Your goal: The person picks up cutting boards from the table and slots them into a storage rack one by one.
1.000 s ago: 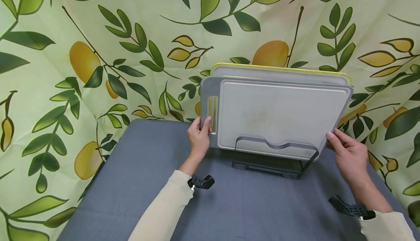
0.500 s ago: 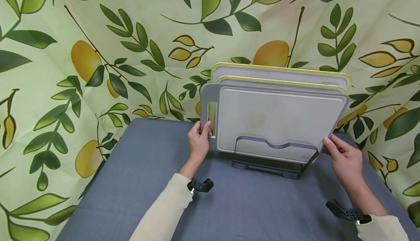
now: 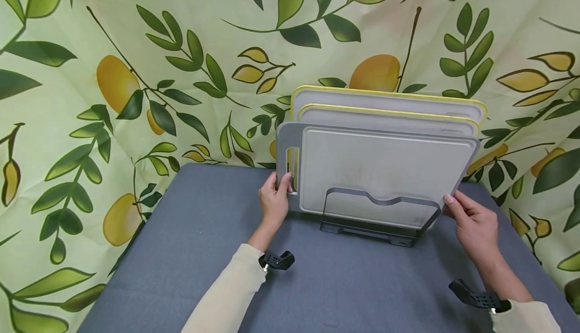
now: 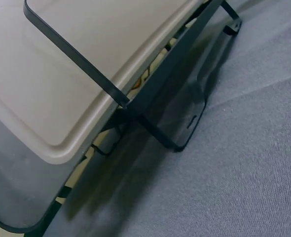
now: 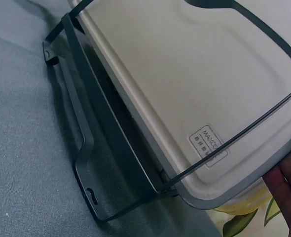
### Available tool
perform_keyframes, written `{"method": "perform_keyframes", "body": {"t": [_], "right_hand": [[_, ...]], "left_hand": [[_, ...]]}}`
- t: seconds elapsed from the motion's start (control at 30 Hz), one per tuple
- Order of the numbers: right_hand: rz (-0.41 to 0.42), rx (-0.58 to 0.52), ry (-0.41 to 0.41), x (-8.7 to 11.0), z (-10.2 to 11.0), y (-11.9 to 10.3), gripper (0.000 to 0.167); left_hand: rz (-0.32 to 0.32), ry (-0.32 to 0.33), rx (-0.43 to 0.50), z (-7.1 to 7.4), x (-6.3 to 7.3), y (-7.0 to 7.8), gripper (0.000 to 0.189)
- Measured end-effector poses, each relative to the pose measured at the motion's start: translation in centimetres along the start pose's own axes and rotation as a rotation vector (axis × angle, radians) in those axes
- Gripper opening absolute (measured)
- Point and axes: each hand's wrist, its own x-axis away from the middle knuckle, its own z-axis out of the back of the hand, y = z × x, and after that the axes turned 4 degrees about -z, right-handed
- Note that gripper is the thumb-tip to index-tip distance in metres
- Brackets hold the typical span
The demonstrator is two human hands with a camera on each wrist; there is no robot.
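A grey-edged cutting board (image 3: 385, 167) stands tilted back behind the front bar of a dark metal rack (image 3: 367, 229) in the head view. My left hand (image 3: 274, 199) grips its left edge by the handle slot, thumb in front. At the lower right edge my right hand (image 3: 473, 222) pinches the board between thumb and fingers. In the left wrist view the board's lower edge (image 4: 93, 131) lies just above the rack's base. The right wrist view shows a printed label (image 5: 208, 145) on the board's corner and my right fingers (image 5: 286, 190) at its edge.
Two yellow-edged cutting boards stand behind the grey one, a nearer one (image 3: 385, 116) and a taller one (image 3: 385, 95). The rack sits on a grey cloth-covered table (image 3: 204, 252). A leaf-and-fruit patterned curtain (image 3: 190, 0) hangs close behind.
The grey-edged board has moved down into the rack with both hands, so more of the yellow-edged boards shows above it. My right hand has shifted slightly left and down.
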Motion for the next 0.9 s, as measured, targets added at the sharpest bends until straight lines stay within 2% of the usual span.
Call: {"method": "perform_keyframes", "body": {"t": [0.23, 0.37, 0.57, 0.67, 0.8, 0.9], "right_hand": [[0.0, 0.017, -0.006, 0.1, 0.0, 0.3, 0.05], [-0.01, -0.014, -0.008, 0.1, 0.0, 0.7, 0.049], [-0.02, -0.115, 0.053, 0.2, -0.6, 1.0, 0.044], [-0.05, -0.144, 0.086, 0.2, -0.8, 0.9, 0.043], [-0.079, -0.174, 0.115, 0.1, -0.8, 0.8, 0.042], [-0.07, -0.182, 0.123, 0.2, -1.1, 0.8, 0.041]], "left_hand": [[0.016, -0.015, 0.006, 0.0, 0.0, 0.2, 0.036], [0.022, -0.018, -0.018, 0.0, 0.2, 0.4, 0.036], [0.028, -0.01, -0.079, -0.1, 0.4, 0.6, 0.038], [0.043, 0.0, -0.088, -0.3, 0.5, 0.7, 0.04], [0.045, 0.014, -0.066, -0.8, 0.6, 0.8, 0.041], [0.04, 0.028, -0.032, -0.9, 0.7, 0.8, 0.041]]}}
